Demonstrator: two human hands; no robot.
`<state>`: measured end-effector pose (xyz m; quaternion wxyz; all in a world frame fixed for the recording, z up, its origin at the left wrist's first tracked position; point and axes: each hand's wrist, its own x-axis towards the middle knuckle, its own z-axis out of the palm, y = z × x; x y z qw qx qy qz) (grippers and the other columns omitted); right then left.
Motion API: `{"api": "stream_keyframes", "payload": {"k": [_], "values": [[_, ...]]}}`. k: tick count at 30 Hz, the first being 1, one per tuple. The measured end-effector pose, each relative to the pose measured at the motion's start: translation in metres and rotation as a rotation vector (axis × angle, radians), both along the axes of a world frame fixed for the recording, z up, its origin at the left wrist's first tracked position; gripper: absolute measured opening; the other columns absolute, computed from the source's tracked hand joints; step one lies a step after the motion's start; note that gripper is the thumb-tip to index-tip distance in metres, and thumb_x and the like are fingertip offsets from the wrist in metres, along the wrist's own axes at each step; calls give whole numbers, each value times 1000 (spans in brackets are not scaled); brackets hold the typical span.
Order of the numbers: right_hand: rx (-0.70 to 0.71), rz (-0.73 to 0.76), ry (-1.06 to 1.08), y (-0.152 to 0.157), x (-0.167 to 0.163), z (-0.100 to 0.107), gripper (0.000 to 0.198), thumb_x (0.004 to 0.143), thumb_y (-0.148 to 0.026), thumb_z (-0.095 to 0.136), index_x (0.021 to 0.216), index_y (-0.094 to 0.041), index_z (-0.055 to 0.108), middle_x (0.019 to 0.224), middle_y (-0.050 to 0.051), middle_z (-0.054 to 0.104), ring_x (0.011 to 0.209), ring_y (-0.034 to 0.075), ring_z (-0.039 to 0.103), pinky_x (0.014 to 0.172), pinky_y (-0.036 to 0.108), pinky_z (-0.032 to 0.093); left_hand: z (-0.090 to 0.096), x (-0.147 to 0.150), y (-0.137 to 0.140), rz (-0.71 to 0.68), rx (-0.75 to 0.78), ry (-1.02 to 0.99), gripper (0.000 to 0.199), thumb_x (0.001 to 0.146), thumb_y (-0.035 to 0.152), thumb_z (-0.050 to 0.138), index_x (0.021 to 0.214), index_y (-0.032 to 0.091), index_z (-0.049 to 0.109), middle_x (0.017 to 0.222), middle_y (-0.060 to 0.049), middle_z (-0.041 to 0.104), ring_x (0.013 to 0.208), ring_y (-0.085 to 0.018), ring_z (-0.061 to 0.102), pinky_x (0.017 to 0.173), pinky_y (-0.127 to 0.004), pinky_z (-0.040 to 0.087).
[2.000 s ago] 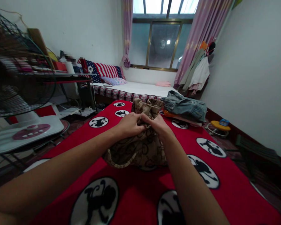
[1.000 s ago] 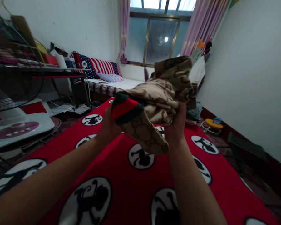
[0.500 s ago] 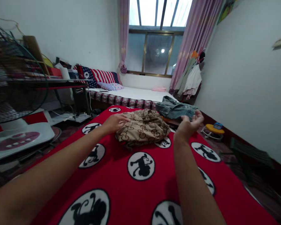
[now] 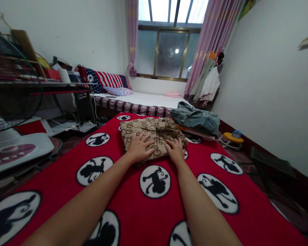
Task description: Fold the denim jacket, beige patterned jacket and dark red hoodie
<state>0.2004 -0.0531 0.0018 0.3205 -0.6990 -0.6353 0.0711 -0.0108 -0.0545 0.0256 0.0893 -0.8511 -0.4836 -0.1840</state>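
On the red blanket [image 4: 146, 215], just beside the denim clothing [image 4: 195, 118], the folded brown patterned garment [image 4: 159, 136] is touched from above by the left hand [image 4: 138, 149] and right hand [image 4: 176, 151], their fingers [image 4: 149, 144] spread apart, nothing grasped.

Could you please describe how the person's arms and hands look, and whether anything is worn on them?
The left forearm and right forearm are bare, with no sleeve in view. The left hand and right hand wear no gloves; I see no watch, bracelet or ring.
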Motion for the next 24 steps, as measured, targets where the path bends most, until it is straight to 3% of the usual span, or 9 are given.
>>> {"api": "stream_keyframes", "payload": {"k": [5,11,24], "values": [[60,-24,19,-1,-3,2,34,90,-37,53,122,-35,66,144,8,48,144,29,22,107,63,27,3,-1,0,-10,7,-31,46,91,58,44,129,37,60,151,-2,43,142,-31,29,115,-58,13],[101,-80,-54,-4,-8,3,31,91,-35,50,117,-34,68,139,7,53,142,29,27,108,69,18,0,-1,2,-9,18,-42,46,90,58,45,127,38,61,150,-1,43,142,-31,29,115,-57,13],[112,-70,-4,-4,-9,3,30,90,-34,51,114,-33,70,134,5,56,141,29,28,109,63,23,0,-2,3,-12,32,-30,46,90,58,45,127,36,62,148,-2,46,140,-31,32,115,-57,14]]}}
